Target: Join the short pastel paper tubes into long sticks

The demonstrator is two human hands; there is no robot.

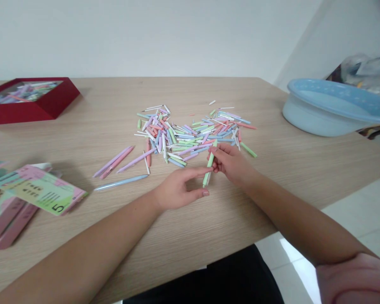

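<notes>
One slim, pale green pen (210, 160)

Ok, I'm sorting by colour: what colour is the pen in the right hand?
The pen is light green, best seen in the head view.

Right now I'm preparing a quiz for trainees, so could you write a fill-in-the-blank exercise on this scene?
1. The pen in the right hand is light ____.
2. As the camera sees it, the red box stands to the ____ of the basin.
3. The basin is light ____.
4. The large digit printed on the top pack is ____.

Missing words: green; left; blue; 5.
</notes>
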